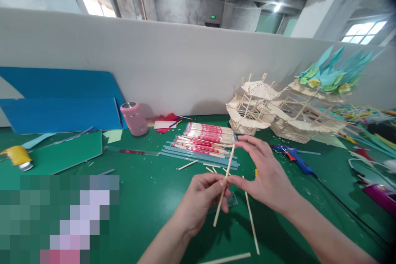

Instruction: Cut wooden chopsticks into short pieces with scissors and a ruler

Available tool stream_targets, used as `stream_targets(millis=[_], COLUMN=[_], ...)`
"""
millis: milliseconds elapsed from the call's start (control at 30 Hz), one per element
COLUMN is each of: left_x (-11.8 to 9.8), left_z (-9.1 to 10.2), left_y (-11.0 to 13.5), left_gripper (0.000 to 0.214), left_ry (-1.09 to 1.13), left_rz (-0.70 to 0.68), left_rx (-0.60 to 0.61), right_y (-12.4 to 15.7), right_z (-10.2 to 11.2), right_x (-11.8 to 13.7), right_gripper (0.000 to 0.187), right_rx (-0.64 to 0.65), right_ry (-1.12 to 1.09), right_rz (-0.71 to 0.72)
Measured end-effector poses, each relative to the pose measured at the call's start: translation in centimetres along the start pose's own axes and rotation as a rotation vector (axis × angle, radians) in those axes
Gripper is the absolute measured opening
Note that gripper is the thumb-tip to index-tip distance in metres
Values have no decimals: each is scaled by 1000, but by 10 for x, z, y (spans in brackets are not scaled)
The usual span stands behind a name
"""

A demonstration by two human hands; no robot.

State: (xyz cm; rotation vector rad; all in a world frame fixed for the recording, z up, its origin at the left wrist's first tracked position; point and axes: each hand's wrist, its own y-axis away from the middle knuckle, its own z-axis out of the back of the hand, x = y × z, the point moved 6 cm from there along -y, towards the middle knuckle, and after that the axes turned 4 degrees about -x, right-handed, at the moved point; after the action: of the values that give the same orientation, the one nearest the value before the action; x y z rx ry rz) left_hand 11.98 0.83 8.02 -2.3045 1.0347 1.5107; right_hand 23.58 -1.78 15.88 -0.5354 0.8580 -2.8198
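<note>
My left hand (201,200) is closed in a pinch around the middle of a thin wooden stick (220,206) that stands tilted above the green table. My right hand (266,173) touches the same stick: its thumb and forefinger pinch it just beside my left fingers, and its other fingers reach up to the stick's top end. A second long stick (252,222) lies on the table under my right hand.
Packs of chopsticks in red-and-white wrappers (206,135) lie beyond my hands on blue strips. A stick-built model house (272,109) stands at the back right, next to a blue glue gun (293,157). A pink cup (134,119) and blue boards (58,103) are at the left.
</note>
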Motion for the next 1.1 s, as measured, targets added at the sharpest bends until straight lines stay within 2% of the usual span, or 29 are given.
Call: stream_targets(millis=[333,400,500,567,633,700,767,900,1100], left_x=[4,4,0,-3,-5,-6,-6,-9,-18], left_z=[5,10,20,25,29,31,31,26,21], left_y=[-2,-4,-7,-7,-7,-8,-9,-16,-18], left_gripper=[16,16,16,15,14,13,13,14,13], left_ry=[-5,-5,26,69,124,179,225,265,261], left_rz=[16,11,-18,-37,-44,-35,-22,-27,-71], left_rx=[-37,-79,-157,-192,-215,-221,-209,-175,-175], right_y=[-1,3,22,44,69,91,106,113,109], right_z=[-5,-4,0,-4,-13,-23,-31,-44,-43], right_x=[-4,-15,-47,-72,-98,-121,-138,-156,-163], right_gripper=[55,49,34,27,25,33,41,48,35], right_rx=[-11,-40,-113,-75,40,167,218,292,312], right_ry=[-84,-136,-162,-134,-35,177,215,211,233], right_rz=[-50,-135,-336,-439,-513,-536,-559,-600,-701])
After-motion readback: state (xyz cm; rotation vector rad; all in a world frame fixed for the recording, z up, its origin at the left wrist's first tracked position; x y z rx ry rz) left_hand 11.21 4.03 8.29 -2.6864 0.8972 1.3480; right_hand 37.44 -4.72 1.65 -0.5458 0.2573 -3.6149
